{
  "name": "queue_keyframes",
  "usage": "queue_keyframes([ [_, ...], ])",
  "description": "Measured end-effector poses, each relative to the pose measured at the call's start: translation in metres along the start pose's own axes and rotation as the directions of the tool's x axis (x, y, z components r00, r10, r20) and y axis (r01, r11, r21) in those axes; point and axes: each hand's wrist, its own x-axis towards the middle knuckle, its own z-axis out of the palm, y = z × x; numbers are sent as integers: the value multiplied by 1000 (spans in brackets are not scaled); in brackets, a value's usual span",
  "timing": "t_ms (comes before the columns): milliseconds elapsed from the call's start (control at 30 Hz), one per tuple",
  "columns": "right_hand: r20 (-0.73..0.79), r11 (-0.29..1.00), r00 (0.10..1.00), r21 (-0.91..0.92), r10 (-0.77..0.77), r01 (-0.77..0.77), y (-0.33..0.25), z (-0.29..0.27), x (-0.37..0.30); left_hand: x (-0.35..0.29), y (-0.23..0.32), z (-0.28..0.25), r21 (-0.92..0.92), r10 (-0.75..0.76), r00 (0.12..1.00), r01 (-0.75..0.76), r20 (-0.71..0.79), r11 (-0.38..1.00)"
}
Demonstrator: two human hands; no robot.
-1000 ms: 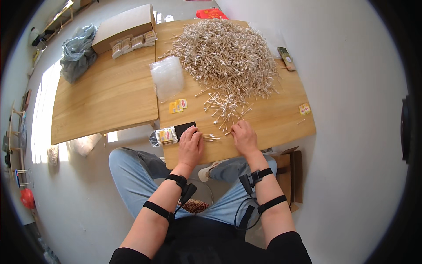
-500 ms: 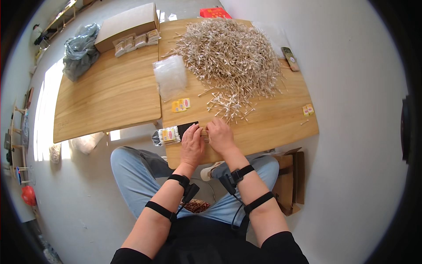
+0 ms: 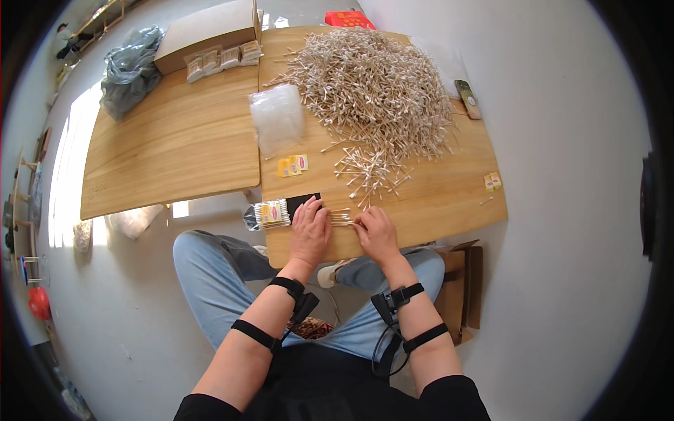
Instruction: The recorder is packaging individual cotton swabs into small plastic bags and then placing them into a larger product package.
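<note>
Near the table's front edge, my left hand [image 3: 310,230] lies with its fingers stretched over the right end of a black flat piece [image 3: 300,204] and a few cotton swabs [image 3: 341,216]. The swabs stick out to the right from beside that hand. At their right ends, my right hand [image 3: 378,230] is closed, fingertips pinching the swab tips. Left of the black piece lies a clear bag of cotton swabs [image 3: 271,214] with a yellow-and-white label. What sits under my left palm is hidden.
A large heap of cotton swabs [image 3: 375,91] covers the back, with a small loose pile [image 3: 372,170] before it. Clear plastic bags [image 3: 276,121], yellow label cards [image 3: 292,165] and a phone-like device [image 3: 467,99] lie around. Packed swab bags [image 3: 223,60] line a cardboard box [image 3: 207,36].
My right hand has moved right and slightly toward me, away from my left hand. Swabs now show between the hands. The left hand has stayed nearly in place.
</note>
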Motion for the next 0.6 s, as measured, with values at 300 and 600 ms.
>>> queue_keyframes([
  [300, -103, 980, 980, 127, 169, -155, 13, 0, 5, 2, 2, -3, -12, -16, 1000, 16, 24, 1000],
  [600, -45, 1000, 999, -22, -23, 23, 11, 17, 18, -1, 2, -2, -41, -48, 999, 48, 4, 998],
])
